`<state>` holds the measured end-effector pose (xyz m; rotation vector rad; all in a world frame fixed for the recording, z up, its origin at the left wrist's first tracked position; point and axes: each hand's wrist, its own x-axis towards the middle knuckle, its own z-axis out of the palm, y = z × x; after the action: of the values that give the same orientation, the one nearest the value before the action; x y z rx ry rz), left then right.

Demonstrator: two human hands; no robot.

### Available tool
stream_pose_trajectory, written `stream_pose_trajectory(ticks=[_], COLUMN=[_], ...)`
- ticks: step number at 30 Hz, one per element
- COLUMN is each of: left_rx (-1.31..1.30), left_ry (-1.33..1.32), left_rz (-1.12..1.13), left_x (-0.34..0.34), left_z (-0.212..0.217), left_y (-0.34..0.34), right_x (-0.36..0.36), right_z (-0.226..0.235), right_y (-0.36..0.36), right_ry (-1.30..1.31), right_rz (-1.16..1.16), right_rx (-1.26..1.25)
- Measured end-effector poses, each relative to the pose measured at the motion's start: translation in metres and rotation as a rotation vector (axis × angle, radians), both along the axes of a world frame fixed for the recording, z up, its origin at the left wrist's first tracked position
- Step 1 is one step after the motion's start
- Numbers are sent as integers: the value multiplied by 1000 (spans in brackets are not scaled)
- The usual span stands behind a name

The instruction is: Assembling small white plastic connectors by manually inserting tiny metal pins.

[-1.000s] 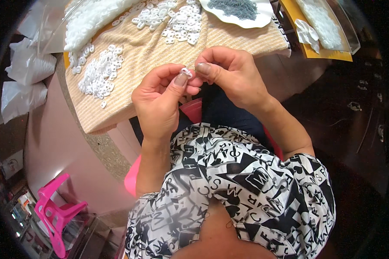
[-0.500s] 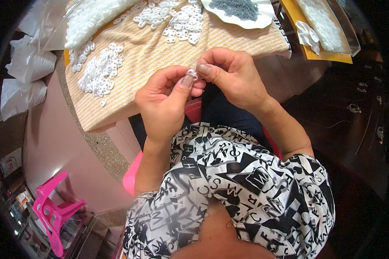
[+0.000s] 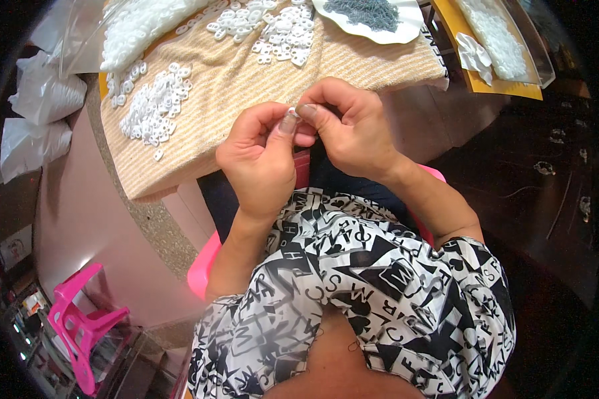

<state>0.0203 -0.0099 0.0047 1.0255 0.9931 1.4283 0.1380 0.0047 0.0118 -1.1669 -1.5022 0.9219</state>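
Note:
Between the thumb and fingers of my left hand [image 3: 259, 153] is a small white plastic piece [image 3: 292, 112], mostly covered by the fingertips. My right hand [image 3: 353, 130] is closed in a pinch right against that piece; whatever lies between its thumb and forefinger is hidden. Both hands are in the air at the near edge of a cloth-covered table [image 3: 213, 86]. On the cloth lie a heap of small white pieces with holes [image 3: 154, 110] at the left and another heap [image 3: 286, 36] further back. A white plate [image 3: 409, 30] behind holds many thin grey metal bits [image 3: 363, 14].
A clear bag of white pieces [image 3: 143, 30] sits at the back left. At the far right is a yellow-edged tray [image 3: 509, 88] with more white pieces and crumpled paper [image 3: 474, 56]. White plastic bags [image 3: 36, 143] stand left; a pink stool [image 3: 86, 326] is lower left.
My right hand has come a little left, its thumb and forefinger now pressed onto the white piece. My left hand has shifted slightly right and turned a little.

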Motion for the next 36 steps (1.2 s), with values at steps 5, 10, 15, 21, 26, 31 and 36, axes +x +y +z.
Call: stream_pose_trajectory(ticks=[5, 10, 15, 21, 26, 31, 36], left_rx=[79, 86, -108, -164, -178, -216, -219], left_ry=[124, 214, -95, -192, -247, -170, -184], left_rz=[46, 24, -40, -57, -89, -80, -96], left_x=[-1, -4, -9, -11, -13, -11, -9], left_z=[-7, -12, -12, -17, -19, -14, -12], left_y=[2, 7, 14, 14, 16, 14, 13], right_x=[-3, 4, 15, 16, 17, 15, 12], right_z=[-5, -12, -2, 1, 1, -1, -2], right_y=[2, 10, 16, 15, 15, 15, 13], right_ry=[-17, -47, 234, 188, 79, 73, 139], right_rz=[19, 97, 274, 240, 236, 215, 210], right_rx=[-2, -82, -348, -335, -253, -224, -218])
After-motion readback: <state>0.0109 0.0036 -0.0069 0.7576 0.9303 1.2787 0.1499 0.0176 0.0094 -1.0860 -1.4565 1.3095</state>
